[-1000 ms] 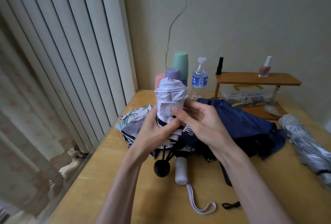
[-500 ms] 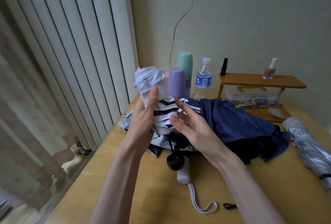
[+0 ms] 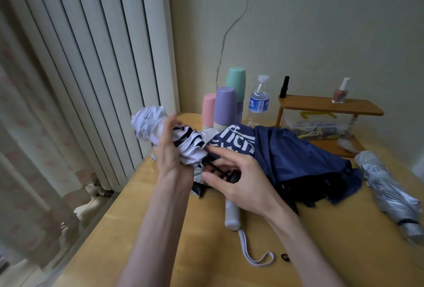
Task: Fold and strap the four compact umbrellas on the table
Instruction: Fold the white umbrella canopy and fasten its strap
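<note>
Head: cups (image 3: 224,105), bottle (image 3: 258,101) behind navy umbrella (image 3: 298,156)

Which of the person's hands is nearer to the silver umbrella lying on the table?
Right. The right hand is left of the silver umbrella, across the navy umbrella; the left hand is farther left, gripping the white striped umbrella.

The white striped folding umbrella (image 3: 149,123) was blurry in the left hand (image 3: 169,156). The right hand (image 3: 238,181) hid most of its black handle (image 3: 232,177), and its grip could not be told. Things inside the clear plastic box (image 3: 316,126) at the back edge of the wooden table (image 3: 206,252) were too small to tell.
</note>
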`<action>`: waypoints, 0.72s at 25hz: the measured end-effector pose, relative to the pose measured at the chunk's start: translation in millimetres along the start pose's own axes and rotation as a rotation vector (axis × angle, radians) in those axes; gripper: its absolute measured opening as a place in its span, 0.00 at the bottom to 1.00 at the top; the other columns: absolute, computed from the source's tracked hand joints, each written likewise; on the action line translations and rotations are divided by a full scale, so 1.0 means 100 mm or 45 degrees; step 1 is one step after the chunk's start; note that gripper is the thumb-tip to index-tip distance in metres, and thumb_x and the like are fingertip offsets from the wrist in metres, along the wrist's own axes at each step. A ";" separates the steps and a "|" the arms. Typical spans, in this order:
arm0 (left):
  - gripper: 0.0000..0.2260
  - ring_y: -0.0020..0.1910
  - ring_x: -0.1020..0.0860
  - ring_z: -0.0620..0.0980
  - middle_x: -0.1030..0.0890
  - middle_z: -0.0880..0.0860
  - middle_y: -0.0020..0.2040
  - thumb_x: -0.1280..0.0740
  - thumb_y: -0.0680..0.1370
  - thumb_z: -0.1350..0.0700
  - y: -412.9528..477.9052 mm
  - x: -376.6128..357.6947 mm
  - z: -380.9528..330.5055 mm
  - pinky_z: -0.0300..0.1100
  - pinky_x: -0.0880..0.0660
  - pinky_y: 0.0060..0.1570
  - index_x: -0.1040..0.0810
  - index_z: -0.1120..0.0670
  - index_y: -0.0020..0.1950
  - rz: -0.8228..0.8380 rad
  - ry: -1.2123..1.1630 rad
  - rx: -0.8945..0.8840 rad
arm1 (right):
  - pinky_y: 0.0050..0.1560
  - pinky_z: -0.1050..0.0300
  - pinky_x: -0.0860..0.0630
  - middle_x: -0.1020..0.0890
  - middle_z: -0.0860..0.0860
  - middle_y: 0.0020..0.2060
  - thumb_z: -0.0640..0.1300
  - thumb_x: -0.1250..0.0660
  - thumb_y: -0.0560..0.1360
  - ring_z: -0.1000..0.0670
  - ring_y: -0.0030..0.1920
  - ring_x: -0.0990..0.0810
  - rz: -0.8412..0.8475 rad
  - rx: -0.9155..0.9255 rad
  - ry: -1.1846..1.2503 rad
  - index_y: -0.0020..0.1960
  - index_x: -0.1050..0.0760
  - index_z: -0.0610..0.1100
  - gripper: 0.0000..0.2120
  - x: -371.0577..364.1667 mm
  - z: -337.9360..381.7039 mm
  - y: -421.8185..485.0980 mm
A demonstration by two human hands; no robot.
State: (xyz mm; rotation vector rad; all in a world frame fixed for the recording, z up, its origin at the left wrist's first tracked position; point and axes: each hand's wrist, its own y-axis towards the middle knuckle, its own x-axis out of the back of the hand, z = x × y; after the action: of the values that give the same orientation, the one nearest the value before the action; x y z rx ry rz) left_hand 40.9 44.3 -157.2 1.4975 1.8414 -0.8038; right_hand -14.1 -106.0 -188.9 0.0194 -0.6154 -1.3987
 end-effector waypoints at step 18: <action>0.12 0.31 0.22 0.45 0.25 0.48 0.34 0.33 0.83 0.53 -0.22 -0.26 0.04 0.36 0.24 0.31 0.25 0.52 0.39 0.133 -0.128 0.049 | 0.58 0.49 0.17 0.14 0.44 0.54 0.40 0.45 0.88 0.46 0.54 0.13 -0.626 -0.070 0.606 0.56 0.18 0.40 0.16 -0.06 -0.01 0.17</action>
State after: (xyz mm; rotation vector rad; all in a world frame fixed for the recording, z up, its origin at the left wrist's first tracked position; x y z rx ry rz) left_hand 24.1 22.1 -137.3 1.5354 1.6690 -0.8525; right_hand 1.4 -97.5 -186.3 0.4736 -0.1734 -1.8041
